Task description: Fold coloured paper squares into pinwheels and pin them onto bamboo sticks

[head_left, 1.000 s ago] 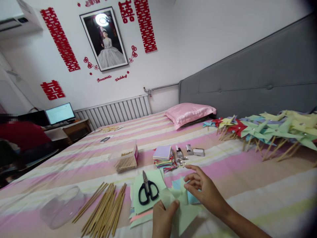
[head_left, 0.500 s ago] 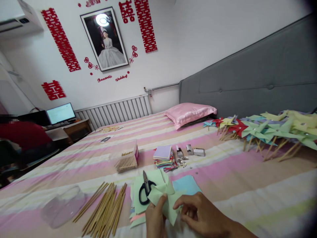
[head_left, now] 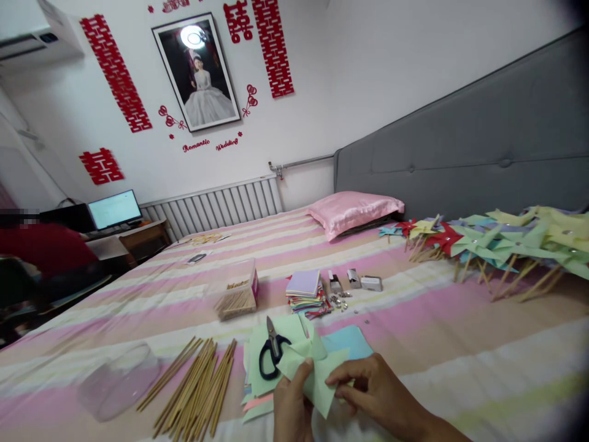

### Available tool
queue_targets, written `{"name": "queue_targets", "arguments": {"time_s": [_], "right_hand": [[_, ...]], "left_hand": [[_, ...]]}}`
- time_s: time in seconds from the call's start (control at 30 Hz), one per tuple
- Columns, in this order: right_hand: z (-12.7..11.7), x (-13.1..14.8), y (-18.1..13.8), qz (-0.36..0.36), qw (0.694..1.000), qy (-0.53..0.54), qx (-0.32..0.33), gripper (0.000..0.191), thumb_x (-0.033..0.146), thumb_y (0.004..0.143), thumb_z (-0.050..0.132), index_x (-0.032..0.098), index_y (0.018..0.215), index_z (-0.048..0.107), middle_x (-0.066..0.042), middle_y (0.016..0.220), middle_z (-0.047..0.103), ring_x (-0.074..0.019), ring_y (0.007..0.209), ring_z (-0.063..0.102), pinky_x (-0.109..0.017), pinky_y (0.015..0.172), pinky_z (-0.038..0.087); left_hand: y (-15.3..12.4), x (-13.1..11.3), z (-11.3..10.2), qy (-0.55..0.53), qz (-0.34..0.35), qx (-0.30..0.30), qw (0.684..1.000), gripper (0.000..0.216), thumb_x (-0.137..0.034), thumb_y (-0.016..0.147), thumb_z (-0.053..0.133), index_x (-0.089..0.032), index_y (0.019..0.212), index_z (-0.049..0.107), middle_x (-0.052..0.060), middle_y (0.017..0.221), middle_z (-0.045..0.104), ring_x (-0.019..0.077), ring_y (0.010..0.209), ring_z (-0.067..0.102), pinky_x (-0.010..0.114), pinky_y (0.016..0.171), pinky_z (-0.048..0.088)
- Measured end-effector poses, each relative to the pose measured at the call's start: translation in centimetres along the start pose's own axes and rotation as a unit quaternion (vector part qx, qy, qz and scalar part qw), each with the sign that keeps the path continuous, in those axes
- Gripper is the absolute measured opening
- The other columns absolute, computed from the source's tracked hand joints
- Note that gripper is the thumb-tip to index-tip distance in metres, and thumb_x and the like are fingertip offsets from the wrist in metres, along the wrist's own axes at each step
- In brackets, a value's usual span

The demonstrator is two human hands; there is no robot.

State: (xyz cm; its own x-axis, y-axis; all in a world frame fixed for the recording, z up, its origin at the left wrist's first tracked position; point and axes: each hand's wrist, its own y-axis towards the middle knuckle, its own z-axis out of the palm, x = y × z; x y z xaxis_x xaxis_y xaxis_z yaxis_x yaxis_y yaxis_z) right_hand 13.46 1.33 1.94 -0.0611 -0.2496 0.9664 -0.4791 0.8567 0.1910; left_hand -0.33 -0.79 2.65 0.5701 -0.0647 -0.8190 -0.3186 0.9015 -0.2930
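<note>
A light green paper pinwheel, partly folded, is pinched in my left hand, with the thumb over its middle. My right hand closes its thumb and forefinger on the right edge of the same paper. Just behind, black-handled scissors lie on a stack of green paper sheets. A blue sheet lies flat beyond my right hand. To the left of my hands, several thin wooden sticks are spread on the bed.
A clear plastic box of sticks, a stack of coloured paper squares and small pin boxes with loose pins stand farther back. Finished pinwheels crowd the right. A clear lid lies left. A person in red sits at the far left.
My right hand's thumb and forefinger have come together on the paper's right edge, where they were apart before. My left hand still pinches the paper's middle.
</note>
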Motion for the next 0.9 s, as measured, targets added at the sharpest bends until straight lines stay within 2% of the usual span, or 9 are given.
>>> {"name": "queue_targets", "arguments": {"time_s": [0.2, 0.37, 0.57, 0.7, 0.77, 0.9], "right_hand": [[0.1, -0.1, 0.0, -0.001, 1.0, 0.001, 0.014, 0.021, 0.014, 0.071, 0.058, 0.021, 0.083, 0.074, -0.002, 0.07, 0.071, -0.0134, 0.049, 0.063, -0.021, 0.049, 0.049], [0.1, 0.1, 0.1, 0.017, 0.999, 0.031, -0.003, 0.012, 0.025, 0.072, 0.063, 0.018, 0.074, 0.073, -0.002, 0.065, 0.069, -0.0136, 0.048, 0.063, -0.02, 0.049, 0.046], [0.2, -0.3, 0.3, 0.037, 0.997, 0.051, -0.038, 0.022, 0.036, 0.074, 0.063, 0.015, 0.07, 0.066, 0.0, 0.06, 0.063, -0.0121, 0.047, 0.061, -0.016, 0.041, 0.037], [0.3, -0.5, 0.5, 0.064, 0.995, 0.049, -0.058, 0.024, 0.037, 0.072, 0.064, 0.013, 0.069, 0.063, 0.002, 0.049, 0.057, -0.0121, 0.044, 0.058, -0.016, 0.04, 0.033], [0.3, -0.5, 0.6, 0.057, 0.995, 0.047, -0.062, 0.026, 0.038, 0.071, 0.065, 0.013, 0.067, 0.062, 0.002, 0.052, 0.057, -0.0116, 0.045, 0.057, -0.017, 0.042, 0.036], [0.2, -0.6, 0.8, 0.027, 0.995, 0.058, -0.074, 0.03, 0.041, 0.07, 0.065, 0.012, 0.062, 0.063, -0.001, 0.072, 0.056, -0.0092, 0.047, 0.056, -0.02, 0.046, 0.043]], "left_hand": [[-0.1, 0.2, 0.1, 0.001, -0.012, 0.005, 1.0, 0.019, -0.016, 0.062, 0.071, -0.01, 0.078, 0.064, 0.007, 0.063, 0.072, 0.0248, 0.073, 0.068, 0.027, 0.058, 0.051], [0.1, 0.5, 0.1, -0.001, -0.008, 0.003, 1.0, 0.026, -0.018, 0.057, 0.073, -0.01, 0.08, 0.066, 0.007, 0.063, 0.072, 0.0244, 0.069, 0.068, 0.026, 0.053, 0.049], [0.4, 0.8, 0.1, 0.028, 0.022, -0.028, 0.999, 0.028, -0.023, 0.049, 0.078, -0.011, 0.071, 0.067, 0.006, 0.057, 0.069, 0.0226, 0.058, 0.065, 0.026, 0.048, 0.046], [0.7, 1.1, -0.1, 0.056, 0.034, -0.039, 0.997, 0.027, -0.024, 0.048, 0.079, -0.009, 0.067, 0.068, 0.006, 0.053, 0.068, 0.0204, 0.052, 0.063, 0.026, 0.047, 0.045], [0.9, 1.3, -0.2, 0.074, 0.05, -0.04, 0.995, 0.027, -0.024, 0.046, 0.08, -0.009, 0.064, 0.069, 0.006, 0.052, 0.068, 0.0185, 0.048, 0.06, 0.025, 0.046, 0.043], [1.1, 1.6, -0.4, 0.105, 0.088, -0.041, 0.99, 0.027, -0.026, 0.043, 0.081, -0.009, 0.06, 0.069, 0.006, 0.052, 0.068, 0.0175, 0.05, 0.059, 0.024, 0.047, 0.042]]}}
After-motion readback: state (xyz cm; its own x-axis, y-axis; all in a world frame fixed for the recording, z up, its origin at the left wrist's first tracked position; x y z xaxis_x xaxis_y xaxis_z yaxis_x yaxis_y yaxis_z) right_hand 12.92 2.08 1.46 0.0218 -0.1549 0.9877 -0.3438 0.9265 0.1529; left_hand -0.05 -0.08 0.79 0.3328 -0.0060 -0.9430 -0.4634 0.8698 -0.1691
